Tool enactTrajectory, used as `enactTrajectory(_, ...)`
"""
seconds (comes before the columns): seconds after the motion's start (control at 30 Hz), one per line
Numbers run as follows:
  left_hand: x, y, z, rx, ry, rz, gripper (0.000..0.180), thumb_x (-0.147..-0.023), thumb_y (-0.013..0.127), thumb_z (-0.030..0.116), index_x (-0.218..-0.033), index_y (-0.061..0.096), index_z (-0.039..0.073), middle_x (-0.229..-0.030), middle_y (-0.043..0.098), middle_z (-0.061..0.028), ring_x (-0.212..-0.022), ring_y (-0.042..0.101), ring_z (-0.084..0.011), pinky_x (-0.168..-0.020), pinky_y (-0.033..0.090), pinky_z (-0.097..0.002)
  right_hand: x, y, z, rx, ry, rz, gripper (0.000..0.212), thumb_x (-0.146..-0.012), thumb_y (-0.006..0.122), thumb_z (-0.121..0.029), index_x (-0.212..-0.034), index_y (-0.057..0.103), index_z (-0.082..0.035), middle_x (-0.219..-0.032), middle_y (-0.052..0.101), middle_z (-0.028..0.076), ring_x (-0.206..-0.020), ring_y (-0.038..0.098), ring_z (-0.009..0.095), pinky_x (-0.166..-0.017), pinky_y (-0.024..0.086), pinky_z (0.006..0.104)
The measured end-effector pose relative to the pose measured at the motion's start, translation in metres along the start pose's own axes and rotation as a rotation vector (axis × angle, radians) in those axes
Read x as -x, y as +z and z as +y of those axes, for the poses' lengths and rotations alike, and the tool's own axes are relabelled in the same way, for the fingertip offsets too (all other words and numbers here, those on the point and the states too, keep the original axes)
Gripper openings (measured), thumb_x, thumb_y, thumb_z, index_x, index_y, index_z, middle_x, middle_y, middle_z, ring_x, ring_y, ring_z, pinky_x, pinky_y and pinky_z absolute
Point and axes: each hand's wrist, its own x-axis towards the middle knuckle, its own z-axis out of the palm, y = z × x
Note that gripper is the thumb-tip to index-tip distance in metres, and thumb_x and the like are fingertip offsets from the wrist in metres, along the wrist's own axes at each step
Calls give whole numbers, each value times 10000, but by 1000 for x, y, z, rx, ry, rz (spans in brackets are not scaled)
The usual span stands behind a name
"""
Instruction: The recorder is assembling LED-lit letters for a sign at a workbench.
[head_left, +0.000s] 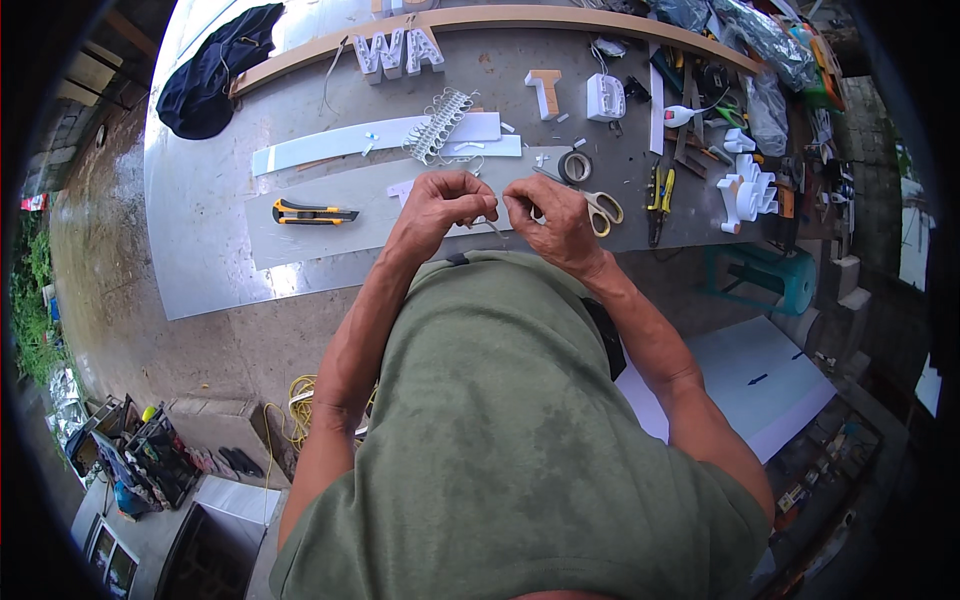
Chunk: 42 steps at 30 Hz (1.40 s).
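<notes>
left hand (440, 203) raised over near edge of surface (200, 200), fingers curled tight, tips pinched on a thin wire (492, 226). right hand (550, 215) just beside it, likewise curled, thumb and forefinger closed on same wire; a short grey length of it hangs down between the two hands. forearms enter from below, elbows spread wide, wrists bent inward above green shirt (500, 440).

near edge of surface directly under the hands; pale grey sheet (330, 235) lies along that edge. open room on the left part of surface, bare metal out to curved left rim. right part crowded.

yellow utility knife (312, 212) on the sheet, left of left hand, well apart. scissors (600, 208) just right of right hand, close to knuckles. tape roll (575, 165) beyond scissors. string of small white modules (440, 125) far of the hands, resting on long white strips (380, 140). white channel letters (400, 50) at far edge beside a wooden batten (480, 18). single letter with wood-coloured face (546, 92) and a white block (605, 97) far right. pliers (658, 195) to the right, then a white hand-shaped piece (748, 190). dark cloth (215, 70) heaped at far left corner. teal stool (765, 275) below right edge.
</notes>
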Motion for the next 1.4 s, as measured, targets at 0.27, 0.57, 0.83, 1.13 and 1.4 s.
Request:
enactTrajectory(0.27,-3,5,0,9,19,8,86,-849,701,87,-880,713,8,-778,705,-72,-646,512,-73,-608,401,-240,3,19,-5,220,-33,140,168,-824,685,25,-915,551,-23,-742,580,89,-652,646,247,-573,497,361)
enactTrajectory(0.57,-3,-5,-9,245,-55,-105,113,-844,727,114,-880,709,8,-764,702,-86,-630,517,-80,-611,396,-243,-4,-10,7,-471,334,-211,151,-991,607,-59,-1106,696,-19,-952,684,34,-794,615,91,-656,515,237)
enactTrajectory(0.83,-2,-4,-9,274,-97,-117,84,-825,689,77,-853,724,7,-759,711,-102,-618,522,-80,-587,377,-244,-7,-6,19,-527,232,-227,160,-933,627,34,-1057,708,-28,-866,679,26,-753,614,101,-680,526,262)
enactTrajectory(1.13,-1,-3,-9,310,-104,-123,90,-845,717,89,-884,728,8,-776,720,-109,-633,550,-87,-595,389,-245,-9,-3,14,-402,173,-221,84,-935,634,13,-1011,654,-15,-838,662,62,-743,640,126,-667,528,281)
enactTrajectory(1.4,1,-3,-3,157,-75,-91,203,-866,765,144,-984,747,-20,-850,749,-103,-657,566,-85,-614,434,-242,-11,-6,13,-335,144,-211,57,-947,645,-44,-993,629,-14,-854,662,82,-764,680,179,-658,529,324)
